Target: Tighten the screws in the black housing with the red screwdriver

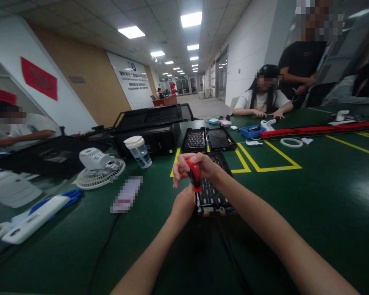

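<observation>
A screwdriver with a fat red and black handle [194,176] stands nearly upright in my right hand [199,164], whose fingers curl round the top of the handle. Just below it, my left hand [183,203] is closed at the left edge of a black case [213,192] with rows of rounded cells. The screwdriver's tip is hidden by my left hand, as is whatever that hand may pinch. Behind them lies another black case [221,138], opened flat, with a similar cell pattern in its left half.
A lidded plastic cup [141,153], a white fan [100,168] and a phone [126,196] with a cable are to the left. Large black crates [147,137] stand behind. Rightward are a blue tray [252,131], a tape roll [291,142] and red strips [313,129]. People are around the table.
</observation>
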Demonstrator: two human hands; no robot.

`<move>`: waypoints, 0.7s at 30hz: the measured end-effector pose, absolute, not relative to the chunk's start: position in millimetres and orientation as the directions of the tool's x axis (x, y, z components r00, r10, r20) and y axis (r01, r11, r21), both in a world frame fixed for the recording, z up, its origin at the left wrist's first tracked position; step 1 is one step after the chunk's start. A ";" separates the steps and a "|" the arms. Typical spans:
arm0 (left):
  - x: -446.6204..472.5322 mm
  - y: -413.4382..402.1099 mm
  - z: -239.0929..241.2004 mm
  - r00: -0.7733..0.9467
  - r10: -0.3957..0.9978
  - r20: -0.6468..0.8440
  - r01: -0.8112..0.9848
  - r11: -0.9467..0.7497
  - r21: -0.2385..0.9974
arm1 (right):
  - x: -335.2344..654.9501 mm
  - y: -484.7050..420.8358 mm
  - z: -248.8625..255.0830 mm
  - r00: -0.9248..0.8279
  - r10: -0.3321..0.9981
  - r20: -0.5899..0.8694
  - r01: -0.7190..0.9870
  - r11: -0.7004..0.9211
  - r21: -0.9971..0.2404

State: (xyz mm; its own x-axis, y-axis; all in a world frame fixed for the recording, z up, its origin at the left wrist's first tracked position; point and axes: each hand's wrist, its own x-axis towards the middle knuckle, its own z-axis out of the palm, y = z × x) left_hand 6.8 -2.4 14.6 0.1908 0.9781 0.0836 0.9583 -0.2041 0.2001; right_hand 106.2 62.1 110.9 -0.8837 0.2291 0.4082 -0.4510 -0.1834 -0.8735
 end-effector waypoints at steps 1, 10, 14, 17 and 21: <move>7.1 -2.1 15.3 0.194 0.977 0.088 0.956 -0.208 0.208 | 102.8 63.0 109.5 -0.903 0.196 0.382 -0.420 -0.219 -0.880; 2.3 4.2 4.8 0.209 0.977 0.029 0.965 -0.211 0.155 | 97.2 55.6 98.3 -0.923 0.196 0.332 -0.378 -0.292 -0.879; 3.0 1.6 6.4 0.179 0.983 0.029 0.973 -0.181 0.145 | 102.3 49.8 100.7 -0.890 0.230 0.393 -0.446 -0.262 -0.856; 3.9 -0.6 9.0 0.180 0.982 0.060 0.971 -0.187 0.147 | 108.0 47.2 101.7 -0.875 0.270 0.402 -0.466 -0.245 -0.850; 5.1 -1.7 11.8 0.179 0.984 0.021 0.974 -0.180 0.137 | 112.1 42.5 102.0 -0.852 0.333 0.404 -0.479 -0.187 -0.858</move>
State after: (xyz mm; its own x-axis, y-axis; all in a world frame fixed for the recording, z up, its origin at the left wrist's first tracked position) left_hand 5.1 -1.7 11.8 0.1789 0.9836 0.0210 0.9741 -0.1801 0.1367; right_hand 112.1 42.5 102.0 -0.8523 0.3328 0.4036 -0.4791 -0.1869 -0.8576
